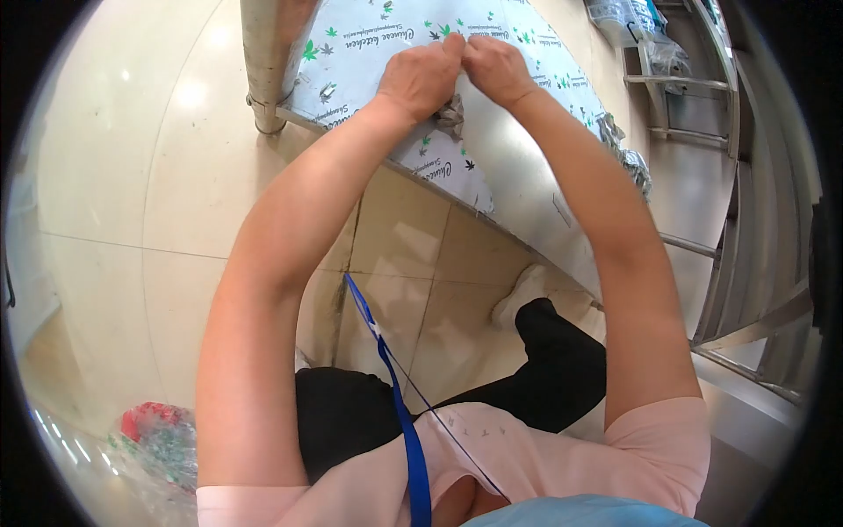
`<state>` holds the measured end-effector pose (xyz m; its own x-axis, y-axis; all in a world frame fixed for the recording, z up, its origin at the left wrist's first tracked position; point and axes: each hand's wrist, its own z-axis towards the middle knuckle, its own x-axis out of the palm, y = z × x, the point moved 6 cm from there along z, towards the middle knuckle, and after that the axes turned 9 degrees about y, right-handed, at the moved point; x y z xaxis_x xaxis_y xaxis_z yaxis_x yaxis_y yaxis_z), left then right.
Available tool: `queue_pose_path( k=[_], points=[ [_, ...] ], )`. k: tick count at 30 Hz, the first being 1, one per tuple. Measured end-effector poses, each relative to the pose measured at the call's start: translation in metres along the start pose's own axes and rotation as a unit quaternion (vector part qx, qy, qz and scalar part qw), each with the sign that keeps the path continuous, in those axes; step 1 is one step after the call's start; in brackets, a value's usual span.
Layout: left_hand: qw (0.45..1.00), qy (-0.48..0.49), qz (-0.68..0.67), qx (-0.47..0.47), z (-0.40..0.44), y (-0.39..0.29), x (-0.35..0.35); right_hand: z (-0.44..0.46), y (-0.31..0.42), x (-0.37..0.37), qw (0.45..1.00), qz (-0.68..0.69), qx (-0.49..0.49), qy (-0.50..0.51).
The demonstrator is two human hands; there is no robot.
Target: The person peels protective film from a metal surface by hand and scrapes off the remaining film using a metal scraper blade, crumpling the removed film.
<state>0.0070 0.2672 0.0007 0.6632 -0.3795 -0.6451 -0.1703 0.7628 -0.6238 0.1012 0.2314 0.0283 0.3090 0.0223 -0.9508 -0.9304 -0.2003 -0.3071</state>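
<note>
A white sheet (360, 83) printed with green leaves and "Chinese kitchen" covers much of a low metal shelf. A strip of bare shiny metal (518, 162) shows between its printed parts. At the far part of the strip, my left hand (423, 77) is closed, its fingertips pinched at the sheet's edge. My right hand (497, 70) is closed right beside it, thumbs almost touching, also pinching at the sheet. Exactly what lies between the fingertips is hidden. A crumpled grey wad (450, 117) lies just below my left hand.
A metal leg (262, 70) stands at the shelf's left corner. More crumpled scraps (630, 162) lie along the right edge. A metal rack (685, 83) with plastic-wrapped items is at right. A plastic bag (162, 435) sits on the tiled floor at lower left.
</note>
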Motion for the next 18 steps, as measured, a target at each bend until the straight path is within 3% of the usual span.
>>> queue_pose_path(
  k=[4,7,10,12,14,15,16,18],
  points=[
    [0.998,0.033,-0.011,-0.055,0.0,0.003,-0.01,-0.009,-0.056,-0.021,0.993,-0.034,0.087,0.067],
    [0.99,0.1,0.011,-0.095,0.003,0.001,-0.004,-0.018,-0.062,-0.028,0.993,0.01,0.063,0.103],
    [0.987,0.118,0.035,-0.1,0.004,0.004,0.0,-0.022,-0.071,-0.018,0.938,0.179,0.263,0.139],
    [0.985,0.109,0.032,-0.131,0.008,0.018,-0.004,-0.04,-0.098,0.021,0.825,0.367,0.422,0.077],
    [0.982,0.114,0.007,-0.15,-0.003,0.02,-0.02,-0.056,-0.103,0.049,0.633,0.552,0.542,0.009],
    [0.983,0.106,-0.003,-0.151,-0.01,0.019,-0.027,-0.062,-0.099,0.057,0.581,0.563,0.587,-0.03],
    [0.983,0.099,-0.014,-0.153,-0.017,0.018,-0.031,-0.061,-0.096,0.063,0.605,0.558,0.566,-0.041],
    [0.986,0.074,-0.025,-0.15,-0.028,0.016,-0.036,-0.04,-0.09,0.06,0.779,0.426,0.455,-0.072]
  ],
)
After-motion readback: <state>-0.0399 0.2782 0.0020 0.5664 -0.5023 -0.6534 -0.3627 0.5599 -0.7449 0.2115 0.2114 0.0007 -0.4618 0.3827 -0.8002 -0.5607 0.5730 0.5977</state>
